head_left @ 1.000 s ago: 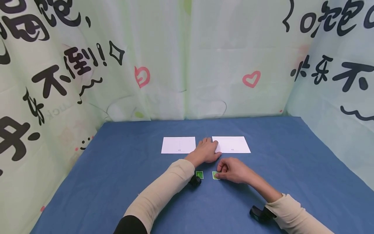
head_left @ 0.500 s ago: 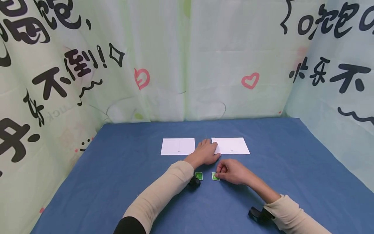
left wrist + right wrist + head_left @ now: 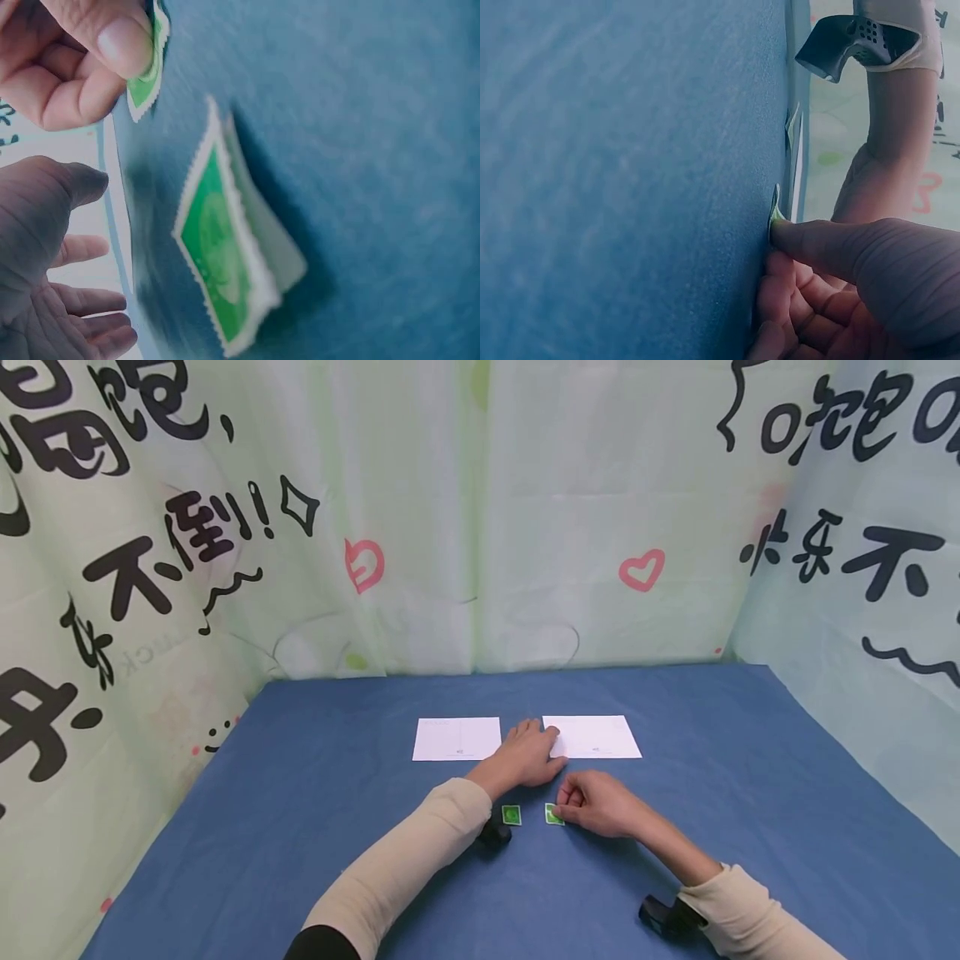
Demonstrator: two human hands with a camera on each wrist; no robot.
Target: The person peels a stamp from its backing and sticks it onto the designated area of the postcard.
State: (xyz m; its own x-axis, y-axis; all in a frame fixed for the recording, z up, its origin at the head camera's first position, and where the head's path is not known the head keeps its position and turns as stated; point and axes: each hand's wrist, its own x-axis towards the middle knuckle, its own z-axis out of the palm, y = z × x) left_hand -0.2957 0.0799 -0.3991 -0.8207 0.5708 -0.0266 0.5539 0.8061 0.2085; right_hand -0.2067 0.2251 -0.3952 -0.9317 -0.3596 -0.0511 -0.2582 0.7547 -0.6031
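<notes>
Two small green stamps with white toothed edges are on the blue cloth in the head view. My right hand point(image 3: 600, 802) pinches a corner of the right stamp point(image 3: 550, 819) between thumb and curled forefinger, low over the cloth. The left stamp point(image 3: 512, 815) is bent and partly raised, as its close view shows point(image 3: 214, 247); neither hand touches it. Fingers extended, my left hand point(image 3: 528, 753) rests between two white cards. Its fingertips lie over the left edge of the right card point(image 3: 600, 737), while the left card point(image 3: 453, 739) lies beside the wrist.
A blue cloth point(image 3: 300, 827) covers the table. Pale curtains point(image 3: 525, 527) with black lettering and pink hearts hang behind it and at both sides. Black wrist cameras, one near the left stamp point(image 3: 495, 835) and one at the right sleeve point(image 3: 663, 917), hang beneath the forearms.
The head view has tilted up slightly, so everything sits a little lower. The left forearm has shifted slightly left; both hands otherwise keep their places and the right still pinches its stamp.
</notes>
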